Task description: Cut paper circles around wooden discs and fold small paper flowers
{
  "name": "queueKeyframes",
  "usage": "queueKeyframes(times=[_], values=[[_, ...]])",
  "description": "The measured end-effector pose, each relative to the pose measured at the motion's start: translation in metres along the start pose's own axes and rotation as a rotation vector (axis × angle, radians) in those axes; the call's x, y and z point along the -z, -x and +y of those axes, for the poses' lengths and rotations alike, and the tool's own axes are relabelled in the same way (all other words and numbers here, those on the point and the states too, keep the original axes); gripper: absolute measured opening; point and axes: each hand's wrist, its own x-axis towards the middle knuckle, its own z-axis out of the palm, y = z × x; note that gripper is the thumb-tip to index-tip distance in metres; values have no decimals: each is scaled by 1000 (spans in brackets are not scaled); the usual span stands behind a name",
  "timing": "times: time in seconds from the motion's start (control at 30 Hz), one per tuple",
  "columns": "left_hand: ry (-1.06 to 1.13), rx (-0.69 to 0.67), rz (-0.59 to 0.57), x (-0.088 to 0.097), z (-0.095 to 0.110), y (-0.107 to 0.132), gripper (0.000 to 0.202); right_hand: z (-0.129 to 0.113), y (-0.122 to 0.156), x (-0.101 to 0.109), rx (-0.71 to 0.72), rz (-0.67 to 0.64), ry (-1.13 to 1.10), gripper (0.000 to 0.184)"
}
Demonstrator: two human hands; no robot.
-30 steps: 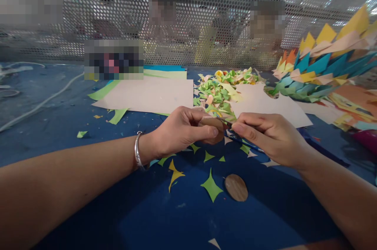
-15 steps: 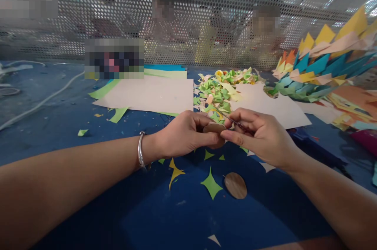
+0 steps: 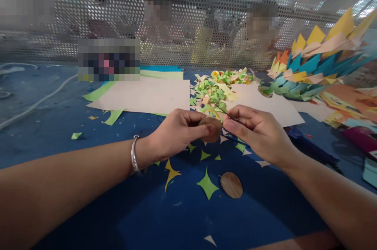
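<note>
My left hand (image 3: 182,128) pinches a brown round disc (image 3: 212,130) between thumb and fingers, its flat side facing me. Close by on the right, my right hand (image 3: 255,130) is closed around a thin dark pointed tool (image 3: 231,115). The tool's tip points up and left, and its other end is hidden in my fingers. A small gap separates my right fingertips from the disc. Another brown disc (image 3: 231,185), with a wood-like grain, lies on the blue table (image 3: 165,222) below my hands. Beside it are a green four-pointed paper scrap (image 3: 207,184) and a yellow scrap (image 3: 171,174).
Pale paper sheets (image 3: 147,94) lie behind my left hand. A heap of cut paper bits (image 3: 213,89) sits at the back middle, near another pale sheet (image 3: 272,104). Layered folded paper (image 3: 318,63) rises at right. A white cord (image 3: 41,100) crosses the left; perforated metal (image 3: 182,37) stands behind.
The disc in my left hand has turned to show more of its face. My right fingertips have come away from it slightly. The whole view has shifted a little.
</note>
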Motion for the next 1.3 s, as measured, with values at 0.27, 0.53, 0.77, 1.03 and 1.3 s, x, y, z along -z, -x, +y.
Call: queueKeyframes(times=[0.27, 0.53, 0.77, 1.03, 1.3], values=[[-109, -47, 6, 3, 2, 1, 14, 0, 1, 3, 8, -103, 113, 41], [-111, -29, -28, 3, 0, 1, 9, -2, 2, 3, 45, -122, 191, 41], [-152, -63, -47, 3, 2, 2, 12, -2, 3, 3, 79, -94, 250, 42], [-174, -37, -64, 6, 2, 1, 11, 0, 3, 4, 76, -99, 261, 43], [-115, -11, -70, 7, 1, 2, 11, 0, 3, 5, 68, -108, 213, 42]])
